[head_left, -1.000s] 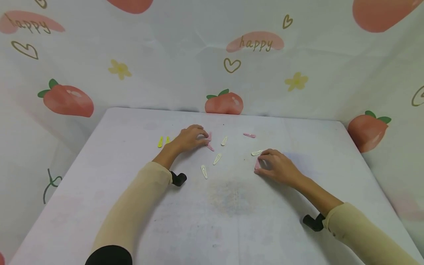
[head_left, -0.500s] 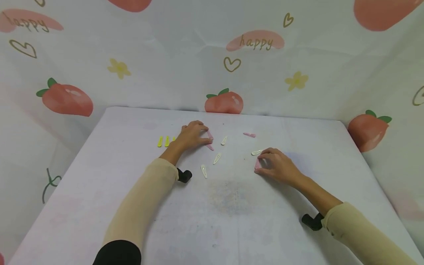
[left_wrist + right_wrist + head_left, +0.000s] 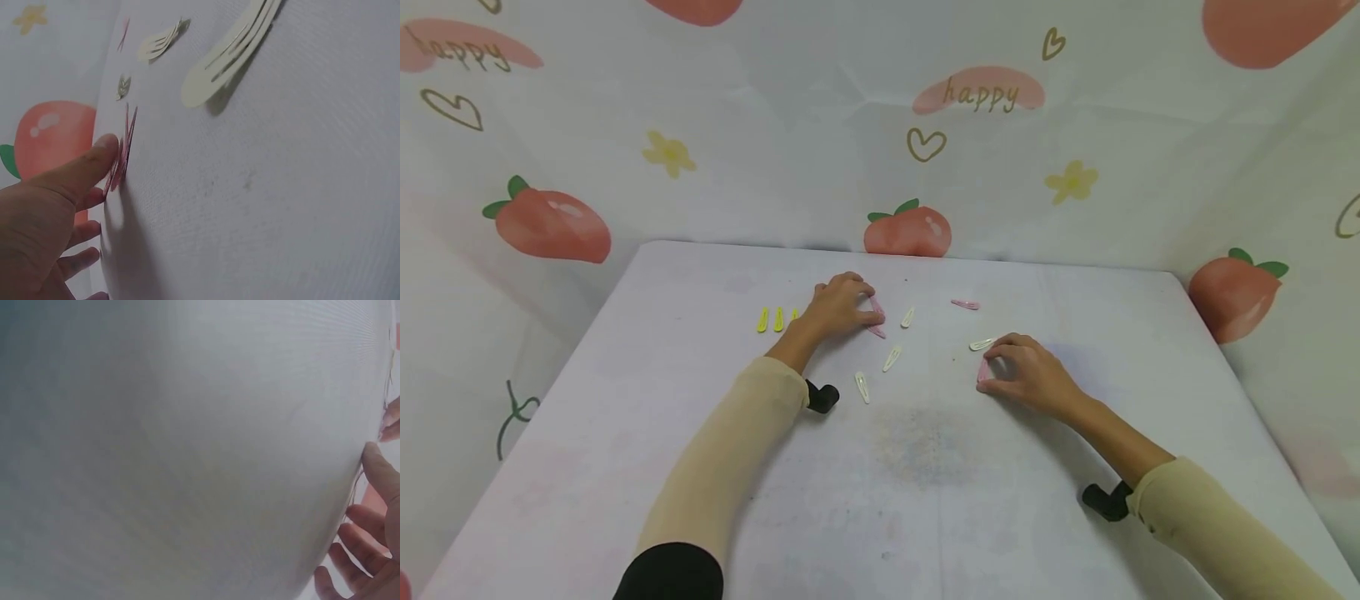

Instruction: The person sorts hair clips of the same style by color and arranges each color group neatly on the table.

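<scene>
My left hand (image 3: 838, 307) pinches a pink snap hair clip (image 3: 877, 306) between thumb and fingers at the table's back middle. Another pink clip (image 3: 878, 332) lies right by the thumb, crossing close to the held one. In the left wrist view, the thumb presses the upright-looking pink clip (image 3: 115, 172). To the right, my right hand (image 3: 1030, 375) holds a pink hair clip (image 3: 982, 372) between thumb and fingertips, low at the tabletop. A white clip (image 3: 981, 344) lies just behind those fingers. In the right wrist view the fingers are at the far right, the clip mostly hidden.
Three yellow clips (image 3: 778, 319) stand in a row left of the left hand, the last partly covered. White clips (image 3: 892, 359) lie scattered between the hands. A pink clip (image 3: 966, 305) lies farther back on the white table (image 3: 820, 500). A printed cloth (image 3: 790, 100) hangs behind.
The left hand has shifted slightly right and away, turning the pink clip beside the other one and uncovering more yellow clips. The right hand has stayed in place.
</scene>
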`<act>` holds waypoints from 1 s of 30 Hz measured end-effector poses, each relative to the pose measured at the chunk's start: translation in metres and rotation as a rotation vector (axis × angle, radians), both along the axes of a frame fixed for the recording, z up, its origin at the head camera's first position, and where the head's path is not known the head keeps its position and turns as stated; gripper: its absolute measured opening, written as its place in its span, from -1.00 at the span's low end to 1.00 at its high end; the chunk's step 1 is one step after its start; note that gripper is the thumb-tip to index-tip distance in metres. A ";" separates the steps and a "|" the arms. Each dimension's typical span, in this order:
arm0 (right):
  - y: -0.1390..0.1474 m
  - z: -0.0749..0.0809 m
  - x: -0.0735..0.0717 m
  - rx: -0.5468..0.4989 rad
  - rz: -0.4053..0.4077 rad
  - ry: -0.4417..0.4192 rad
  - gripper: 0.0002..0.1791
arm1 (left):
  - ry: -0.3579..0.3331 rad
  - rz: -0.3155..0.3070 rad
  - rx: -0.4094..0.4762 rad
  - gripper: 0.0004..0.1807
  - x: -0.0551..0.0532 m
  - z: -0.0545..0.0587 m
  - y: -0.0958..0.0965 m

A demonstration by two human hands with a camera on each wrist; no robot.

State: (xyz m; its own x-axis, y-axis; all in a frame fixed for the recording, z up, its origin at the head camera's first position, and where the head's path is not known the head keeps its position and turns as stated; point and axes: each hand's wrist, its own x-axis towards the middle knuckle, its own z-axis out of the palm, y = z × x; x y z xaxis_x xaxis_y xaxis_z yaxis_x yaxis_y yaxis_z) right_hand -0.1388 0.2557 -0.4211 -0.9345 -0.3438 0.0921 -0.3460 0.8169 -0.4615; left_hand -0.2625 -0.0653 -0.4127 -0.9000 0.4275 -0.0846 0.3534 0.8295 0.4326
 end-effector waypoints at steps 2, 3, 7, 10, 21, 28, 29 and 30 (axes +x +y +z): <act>0.000 0.000 0.000 -0.006 0.000 -0.003 -0.48 | -0.004 0.012 0.004 -0.44 0.000 0.000 0.001; 0.000 -0.001 -0.001 -0.009 0.000 -0.004 -0.48 | -0.005 0.016 0.005 -0.45 0.000 0.000 0.001; -0.001 -0.001 -0.001 -0.024 0.002 -0.008 -0.49 | -0.013 0.012 0.037 -0.46 0.000 0.001 -0.002; -0.002 -0.002 -0.001 -0.032 0.005 -0.004 -0.49 | -0.006 -0.016 0.083 -0.45 0.001 0.003 -0.009; -0.001 0.000 0.000 -0.028 0.006 0.016 -0.54 | -0.002 -0.107 0.075 -0.41 0.030 0.025 -0.077; 0.001 -0.001 0.000 -0.025 0.001 -0.007 -0.55 | 0.001 -0.086 0.051 -0.43 0.054 0.023 -0.126; 0.001 -0.001 0.000 -0.026 0.002 -0.007 -0.55 | 0.005 -0.084 0.048 -0.44 0.057 0.023 -0.132; 0.001 -0.001 0.000 -0.027 0.004 -0.005 -0.55 | 0.001 -0.078 0.046 -0.44 0.060 0.022 -0.137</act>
State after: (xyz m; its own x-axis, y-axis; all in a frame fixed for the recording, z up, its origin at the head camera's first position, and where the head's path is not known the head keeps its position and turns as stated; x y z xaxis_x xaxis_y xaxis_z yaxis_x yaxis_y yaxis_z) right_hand -0.1388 0.2565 -0.4224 -0.9334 -0.3454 0.0969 -0.3474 0.8028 -0.4846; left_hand -0.2027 -0.2023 -0.3908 -0.8640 0.4996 -0.0629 0.4162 0.7790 0.4690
